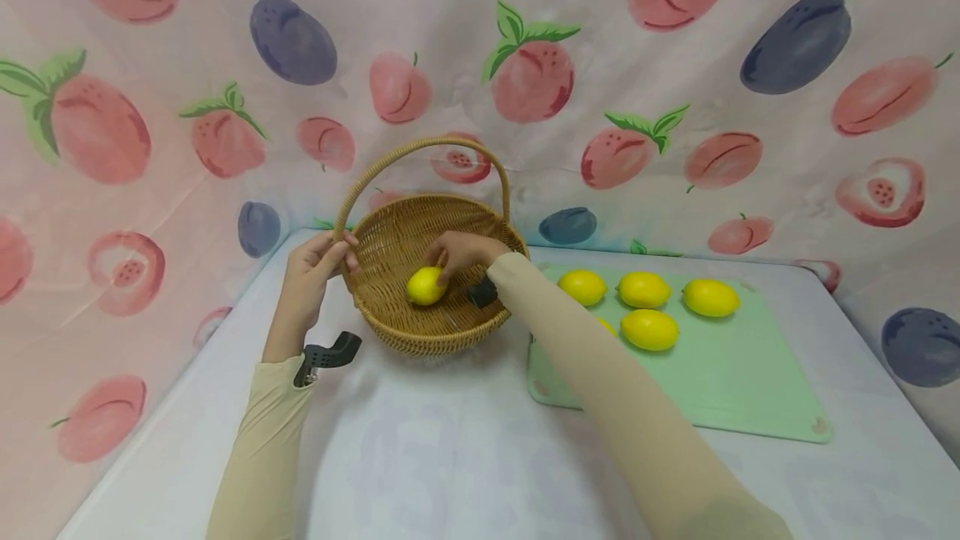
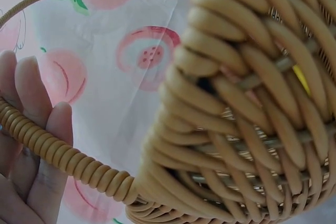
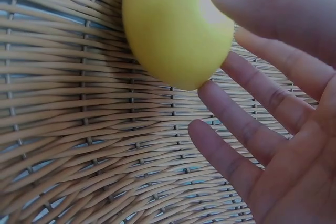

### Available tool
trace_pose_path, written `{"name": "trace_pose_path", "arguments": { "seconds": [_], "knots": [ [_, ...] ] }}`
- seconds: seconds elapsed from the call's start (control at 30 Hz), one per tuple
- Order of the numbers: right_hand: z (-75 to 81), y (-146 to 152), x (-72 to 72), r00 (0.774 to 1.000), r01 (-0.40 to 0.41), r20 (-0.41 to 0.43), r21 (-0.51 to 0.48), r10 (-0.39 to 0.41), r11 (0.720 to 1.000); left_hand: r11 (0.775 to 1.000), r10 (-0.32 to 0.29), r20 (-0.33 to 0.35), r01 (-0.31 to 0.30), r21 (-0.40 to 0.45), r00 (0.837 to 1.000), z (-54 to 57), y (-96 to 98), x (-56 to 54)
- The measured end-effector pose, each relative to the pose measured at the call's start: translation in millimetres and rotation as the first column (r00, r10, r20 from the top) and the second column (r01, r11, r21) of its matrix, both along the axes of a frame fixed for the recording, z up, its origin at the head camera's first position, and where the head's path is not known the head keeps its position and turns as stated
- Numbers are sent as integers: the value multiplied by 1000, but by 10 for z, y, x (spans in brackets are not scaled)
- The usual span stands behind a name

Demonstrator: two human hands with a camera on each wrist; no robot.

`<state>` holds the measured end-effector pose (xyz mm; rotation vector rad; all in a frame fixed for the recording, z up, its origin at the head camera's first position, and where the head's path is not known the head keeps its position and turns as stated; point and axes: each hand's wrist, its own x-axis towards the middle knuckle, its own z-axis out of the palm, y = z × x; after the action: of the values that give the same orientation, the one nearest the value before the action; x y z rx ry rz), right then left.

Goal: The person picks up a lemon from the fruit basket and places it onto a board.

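A brown wicker basket (image 1: 390, 232) with an arched handle (image 1: 420, 142) stands tilted so that its inside faces me. My left hand (image 1: 311, 265) holds the handle near its left foot; in the left wrist view, the fingers (image 2: 34, 85) pass behind the wrapped handle. Inside the basket, my right hand (image 1: 465, 250) has thumb and fingertips on a yellow lemon (image 1: 426, 286). Up close in the right wrist view, the thumb (image 3: 278, 14) presses the lemon (image 3: 173, 30) from one side, fingertips at its other edge, over the woven wall (image 3: 79, 119).
To the right, a pale green cutting board (image 1: 735, 390) bears several lemons (image 1: 649, 330), one partly hidden by my right sleeve (image 1: 600, 357). A fruit-printed cloth (image 1: 465, 40) hangs behind the white table (image 1: 420, 440). Black camera mounts (image 1: 330, 354) sit at the wrists.
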<state>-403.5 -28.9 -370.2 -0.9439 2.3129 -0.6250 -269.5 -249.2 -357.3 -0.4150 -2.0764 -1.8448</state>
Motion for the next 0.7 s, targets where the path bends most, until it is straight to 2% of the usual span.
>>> {"name": "trace_pose_path", "arguments": {
  "seconds": [0.53,0.7],
  "knots": [
    [2,12,36,999,-24,-21,67,25,997,1000,-7,-9,8,5,1000,5,10,19],
    [-12,10,28,997,-81,16,65,80,995,1000,-14,-13,14,2,1000,9,12,26]
  ]
}}
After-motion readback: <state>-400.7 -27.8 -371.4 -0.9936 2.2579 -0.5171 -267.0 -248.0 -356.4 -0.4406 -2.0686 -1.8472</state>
